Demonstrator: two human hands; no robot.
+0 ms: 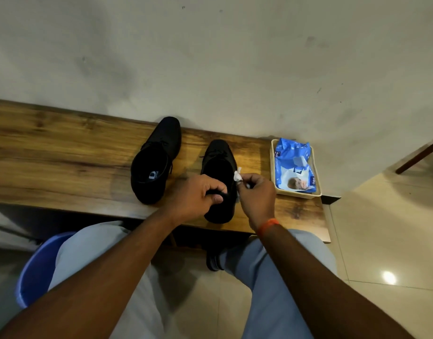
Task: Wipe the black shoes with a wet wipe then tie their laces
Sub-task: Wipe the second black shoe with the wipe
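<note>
Centre frame, left hand (194, 199) has its grip curled round the right shoe's (219, 165) heel collar; right hand (256, 195) pinches a white wet wipe (238, 176) against its side; the other shoe (156, 160) stands left on the worktop (51, 155).

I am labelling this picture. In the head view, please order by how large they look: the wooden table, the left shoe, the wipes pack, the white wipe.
1. wooden table
2. left shoe
3. wipes pack, a little smaller than the shoe
4. white wipe, mostly hidden in the right hand
</note>
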